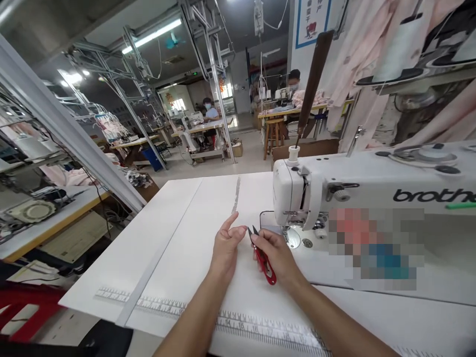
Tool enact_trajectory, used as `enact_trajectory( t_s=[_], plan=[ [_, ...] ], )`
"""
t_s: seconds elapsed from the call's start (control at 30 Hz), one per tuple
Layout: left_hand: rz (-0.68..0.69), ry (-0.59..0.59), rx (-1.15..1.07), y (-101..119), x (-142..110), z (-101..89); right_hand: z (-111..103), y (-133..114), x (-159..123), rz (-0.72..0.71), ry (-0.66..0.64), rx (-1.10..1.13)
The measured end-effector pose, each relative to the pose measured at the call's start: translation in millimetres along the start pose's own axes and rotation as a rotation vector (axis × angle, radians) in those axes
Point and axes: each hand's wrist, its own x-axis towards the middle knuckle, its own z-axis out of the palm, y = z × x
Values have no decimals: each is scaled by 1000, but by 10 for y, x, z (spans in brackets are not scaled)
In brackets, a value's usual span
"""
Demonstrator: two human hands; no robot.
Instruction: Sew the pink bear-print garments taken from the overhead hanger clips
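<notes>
My right hand (277, 255) is closed around red thread snips (263, 258), whose dark blades point up toward my left hand. My left hand (226, 243) hovers just left of the blade tips, index finger stretched up and thumb and fingers pinched near the tips; whether they pinch a thread is too small to see. Both hands are over the white sewing table (178, 238), just left of the needle area of the white sewing machine (372, 198).
A ruler strip (260, 329) runs along the table's front edge. A grey seam line (236, 196) crosses the tabletop. Pale pink fabric (442, 119) hangs behind the machine. Other workstations with seated people (210, 111) fill the hall behind. A metal post (74, 134) stands left.
</notes>
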Motion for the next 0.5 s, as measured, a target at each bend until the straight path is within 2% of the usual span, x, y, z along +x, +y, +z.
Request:
enact_trajectory(
  t_s=[0.17, 0.5],
  plan=[
    [36, 60, 78, 19, -10, -15, -10, -45, -21, 25, -14, 8],
    [86, 39, 148, 32, -16, -29, -58, -84, -14, 71, -82, 21]
  ],
)
